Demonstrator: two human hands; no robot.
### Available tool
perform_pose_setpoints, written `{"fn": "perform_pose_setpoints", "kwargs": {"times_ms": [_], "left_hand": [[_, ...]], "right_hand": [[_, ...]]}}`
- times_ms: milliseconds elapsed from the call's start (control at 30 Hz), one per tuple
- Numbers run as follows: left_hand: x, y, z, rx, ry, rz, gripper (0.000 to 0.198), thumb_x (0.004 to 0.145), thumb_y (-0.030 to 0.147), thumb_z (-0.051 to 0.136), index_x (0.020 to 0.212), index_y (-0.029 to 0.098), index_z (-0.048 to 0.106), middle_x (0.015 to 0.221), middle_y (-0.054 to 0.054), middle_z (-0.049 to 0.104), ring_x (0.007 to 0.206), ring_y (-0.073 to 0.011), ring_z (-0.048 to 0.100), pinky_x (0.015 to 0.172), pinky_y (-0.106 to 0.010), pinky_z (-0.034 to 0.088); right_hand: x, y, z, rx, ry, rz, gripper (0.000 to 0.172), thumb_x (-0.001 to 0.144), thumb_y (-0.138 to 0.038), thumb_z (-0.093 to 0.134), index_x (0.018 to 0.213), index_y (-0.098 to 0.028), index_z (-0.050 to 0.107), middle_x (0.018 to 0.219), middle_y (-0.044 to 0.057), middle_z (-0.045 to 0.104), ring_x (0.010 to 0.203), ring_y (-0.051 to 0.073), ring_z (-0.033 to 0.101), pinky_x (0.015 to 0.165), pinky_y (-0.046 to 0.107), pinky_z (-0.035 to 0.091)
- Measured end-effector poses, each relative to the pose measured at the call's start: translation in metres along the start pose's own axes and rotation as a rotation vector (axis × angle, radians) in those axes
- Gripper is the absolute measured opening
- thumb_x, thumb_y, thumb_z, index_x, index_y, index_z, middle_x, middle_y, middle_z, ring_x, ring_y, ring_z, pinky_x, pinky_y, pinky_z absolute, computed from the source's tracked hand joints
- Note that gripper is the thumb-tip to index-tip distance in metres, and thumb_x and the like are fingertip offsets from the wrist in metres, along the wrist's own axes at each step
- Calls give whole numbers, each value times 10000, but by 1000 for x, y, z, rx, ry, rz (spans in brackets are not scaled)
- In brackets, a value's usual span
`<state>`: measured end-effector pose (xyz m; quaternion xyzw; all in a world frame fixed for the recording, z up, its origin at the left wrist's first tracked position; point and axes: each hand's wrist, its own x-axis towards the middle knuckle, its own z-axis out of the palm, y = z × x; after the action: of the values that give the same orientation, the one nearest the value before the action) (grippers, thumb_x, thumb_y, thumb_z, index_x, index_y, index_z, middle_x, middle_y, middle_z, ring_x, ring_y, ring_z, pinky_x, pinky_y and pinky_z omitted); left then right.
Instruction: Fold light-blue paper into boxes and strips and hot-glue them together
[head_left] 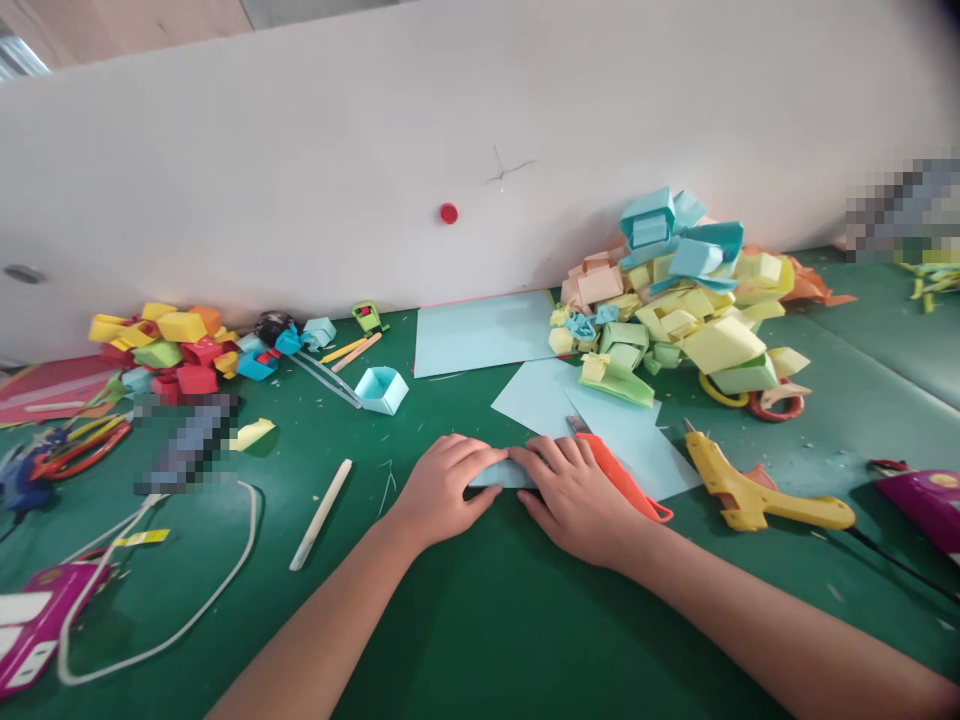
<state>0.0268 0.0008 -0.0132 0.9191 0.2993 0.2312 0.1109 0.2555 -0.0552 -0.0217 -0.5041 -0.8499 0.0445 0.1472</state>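
Note:
Between my two hands lies a narrow folded strip of light blue paper (491, 476) on the green table. My left hand (450, 487) pinches its left end, thumb below and fingers on top. At the other end my right hand (574, 490) holds it the same way. Part of the strip is hidden under the fingers. Just beyond my right hand rests an orange-handled cutter (622, 478), its blade partly showing, on light blue paper sheets (637, 435). A small open light blue paper box (382, 392) stands further off to the left.
A yellow hot glue gun (750, 485) lies at the right, before a heap of paper boxes (675, 300). Colourful paper pieces (180, 345) are piled at the back left. A glue stick (321, 513) and a white cable (253, 530) lie left. A white partition (300, 180) borders the table's back.

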Motion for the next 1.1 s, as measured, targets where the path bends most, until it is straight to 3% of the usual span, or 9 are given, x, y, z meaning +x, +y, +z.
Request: {"fn": "perform_pose_setpoints", "kwargs": {"times_ms": [600,933,1100], "left_hand": [[8,5,0,41,-66,-1,313,937,238,622,1250,223,628,1200,-67,712,1098,-262,634,969,-427,495],[7,1,-3,-77,-52,-49,276,942,246,628,1218,232,645,1162,-58,721,1053,-247,631,954,-420,512],[7,2,-6,-156,-33,-111,221,943,269,634,1154,230,686,1114,-58,743,1022,-241,649,938,-415,534]], "right_hand": [[1,-1,-1,-8,-2,26,419,1033,-367,458,1400,-195,563,1226,129,586,1020,314,516,918,486,423],[2,-3,-2,0,-1,22,409,1042,-371,433,1394,-213,567,1224,134,601,1038,326,525,935,506,414],[1,-1,1,66,46,77,554,1000,-364,508,1504,-156,413,1296,161,610,1077,334,540,940,498,431]]}}
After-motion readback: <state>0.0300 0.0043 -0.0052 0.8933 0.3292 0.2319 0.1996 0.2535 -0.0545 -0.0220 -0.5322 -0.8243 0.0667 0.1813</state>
